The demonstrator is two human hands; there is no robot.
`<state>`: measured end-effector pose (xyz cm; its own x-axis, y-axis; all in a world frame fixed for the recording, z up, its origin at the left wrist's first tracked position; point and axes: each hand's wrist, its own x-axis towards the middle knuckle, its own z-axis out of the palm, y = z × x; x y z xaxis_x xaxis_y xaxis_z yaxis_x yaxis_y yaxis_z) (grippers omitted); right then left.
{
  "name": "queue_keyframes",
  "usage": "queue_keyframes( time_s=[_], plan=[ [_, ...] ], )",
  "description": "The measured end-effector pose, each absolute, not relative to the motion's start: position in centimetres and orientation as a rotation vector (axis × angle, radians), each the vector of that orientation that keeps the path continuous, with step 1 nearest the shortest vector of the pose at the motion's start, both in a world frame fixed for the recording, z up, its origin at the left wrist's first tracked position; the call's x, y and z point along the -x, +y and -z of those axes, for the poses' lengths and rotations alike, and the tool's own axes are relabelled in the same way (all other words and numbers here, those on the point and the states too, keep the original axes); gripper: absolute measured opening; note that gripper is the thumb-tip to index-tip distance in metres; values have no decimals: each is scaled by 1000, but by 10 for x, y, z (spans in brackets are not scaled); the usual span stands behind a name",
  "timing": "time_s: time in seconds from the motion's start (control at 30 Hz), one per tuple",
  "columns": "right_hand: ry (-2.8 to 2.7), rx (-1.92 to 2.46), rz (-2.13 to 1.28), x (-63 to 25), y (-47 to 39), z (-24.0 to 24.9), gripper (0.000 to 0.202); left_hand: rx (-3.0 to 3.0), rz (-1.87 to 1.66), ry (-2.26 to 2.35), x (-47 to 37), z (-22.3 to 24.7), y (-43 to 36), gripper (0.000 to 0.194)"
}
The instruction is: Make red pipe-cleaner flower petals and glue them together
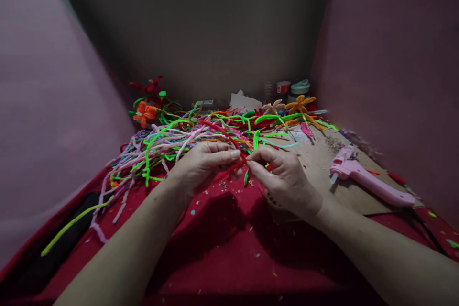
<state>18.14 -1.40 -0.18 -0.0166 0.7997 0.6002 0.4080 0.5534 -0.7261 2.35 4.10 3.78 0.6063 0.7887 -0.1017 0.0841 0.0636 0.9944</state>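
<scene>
Between my two hands is a red pipe cleaner (233, 168), held above the red cloth. My left hand (211, 160) pinches it between thumb and fingers, and one red length rises behind the fingertips toward the pile. With thumb and forefinger pressed together, my right hand (281, 174) grips the red stem at its right side. The fingertips of both hands nearly meet. Just behind them lies a large heap of pipe cleaners (172, 138) in pink, green, purple and other colours. A small round object with holes (273, 201) is partly hidden under my right hand.
A pink glue gun (366, 179) lies on a cardboard sheet (344, 201) at the right. An orange fuzzy flower (145, 114) stands back left; a yellow-orange flower (300, 104) is back right, near a lidded jar (300, 88). Scraps dot the red cloth (222, 267).
</scene>
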Motion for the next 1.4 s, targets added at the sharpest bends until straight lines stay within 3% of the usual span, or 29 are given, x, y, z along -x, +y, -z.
queue_keyframes(
  time_s=[0.13, 0.33, 0.47, 0.63, 0.73, 0.8, 0.93, 1.03, 1.13, 1.33, 1.4],
  plan=[
    [-1375, 930, -993, -184, -12, -5, 14, -1951, -846, 749, -20, -46, 37, 8],
    [-1332, 871, -1148, -185, -10, -6, 12, -2655, -1041, 567, -21, -43, 37, 6],
    [-1483, 951, -934, -183, -13, -5, 14, -2489, -931, 689, -21, -41, 36, 9],
    [-1760, 1016, -166, -181, -19, 3, 14, -1773, -499, 847, -22, -35, 36, 19],
    [-1757, 1051, -89, -180, -16, 7, 13, -1807, -537, 870, -26, -32, 35, 17],
    [-1687, 1070, -271, -180, -13, 6, 13, -1924, -597, 904, -28, -33, 33, 18],
    [-1413, 1020, -954, -181, -8, 0, 12, -1989, -683, 926, -29, -38, 31, 21],
    [-1322, 1041, -1153, -182, -6, -3, 19, -1935, -726, 928, -29, -39, 33, 20],
    [-1417, 1118, -945, -182, -7, -1, 18, -1907, -675, 952, -30, -38, 35, 20],
    [-1767, 1102, -141, -179, -14, 5, 10, -2012, -654, 956, -28, -39, 34, 21],
    [-1804, 1016, 97, -179, -15, 5, 18, -2058, -611, 941, -28, -39, 32, 20]
  ],
)
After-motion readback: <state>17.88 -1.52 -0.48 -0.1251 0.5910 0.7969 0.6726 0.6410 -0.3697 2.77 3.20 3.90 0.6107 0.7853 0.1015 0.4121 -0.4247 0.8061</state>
